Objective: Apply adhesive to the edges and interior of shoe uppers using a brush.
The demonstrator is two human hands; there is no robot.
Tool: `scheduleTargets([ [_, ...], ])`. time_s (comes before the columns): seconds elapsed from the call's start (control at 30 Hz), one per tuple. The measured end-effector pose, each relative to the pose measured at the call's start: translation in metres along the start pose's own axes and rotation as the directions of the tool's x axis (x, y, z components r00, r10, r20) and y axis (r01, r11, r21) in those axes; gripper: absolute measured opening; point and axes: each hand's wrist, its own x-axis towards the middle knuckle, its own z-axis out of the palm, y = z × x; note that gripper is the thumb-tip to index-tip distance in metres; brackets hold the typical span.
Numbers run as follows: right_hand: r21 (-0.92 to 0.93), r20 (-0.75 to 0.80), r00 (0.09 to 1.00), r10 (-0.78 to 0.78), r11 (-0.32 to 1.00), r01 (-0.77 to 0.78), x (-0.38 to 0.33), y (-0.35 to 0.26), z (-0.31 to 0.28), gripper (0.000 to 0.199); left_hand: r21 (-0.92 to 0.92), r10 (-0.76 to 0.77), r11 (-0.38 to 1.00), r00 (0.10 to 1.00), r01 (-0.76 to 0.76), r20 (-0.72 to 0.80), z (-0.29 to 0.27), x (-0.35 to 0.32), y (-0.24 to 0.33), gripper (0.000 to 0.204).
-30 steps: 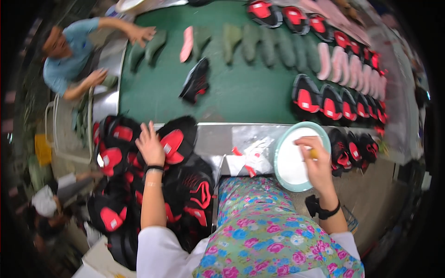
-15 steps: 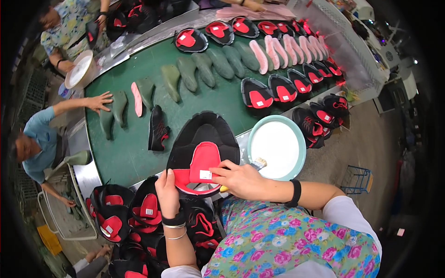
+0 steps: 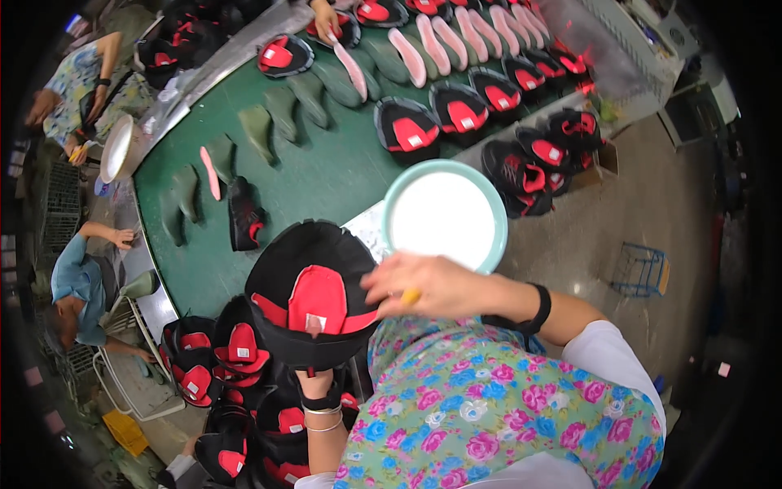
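Left hand [image 3: 316,381] under a black shoe upper [image 3: 314,293] with red tongue, gripping it from below at 6 o'clock of the piece; only wrist and bracelets clear, fingers hidden behind the upper. Upper held up in the air, a little left of frame centre, above a pile of black-and-red uppers [image 3: 232,367] lying at 7 o'clock. Right hand [image 3: 423,285] touching the right edge of the held upper at 3 o'clock, fingers curled closed around a small yellow-orange tool [image 3: 411,297]; kind of tool not possible to tell. Round basin [image 3: 444,214] with pale green rim and white content just beyond the right hand, at 1 o'clock from it, on the table edge. Green conveyor belt [image 3: 326,175] at 12 o'clock, carrying grey-green soles [image 3: 259,130], pink insoles [image 3: 407,55] and more uppers in rows. Another person's hand [image 3: 324,18] at the far top, on the belt. Other seated workers at 9 and 10 o'clock.
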Motion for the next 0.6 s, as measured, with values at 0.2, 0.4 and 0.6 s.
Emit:
scheduleTargets([
  [0.2,0.256,-0.586,0.544,0.6,0.775,-0.578,-0.09,0.106,-0.05,0.024,0.206,-0.161,0.967,0.986,0.15,0.038,0.046,-0.046,-0.037,0.032],
  [0.4,0.125,-0.616,0.598,0.513,0.813,-0.569,-0.123,0.171,-0.017,0.015,0.246,-0.327,0.925,0.936,0.29,0.128,0.048,-0.045,-0.043,0.024],
  [0.6,-0.001,-0.621,0.647,0.443,0.825,-0.565,-0.12,0.189,-0.009,0.014,0.372,-0.236,0.912,0.963,0.173,0.129,0.046,-0.018,-0.059,0.018],
])
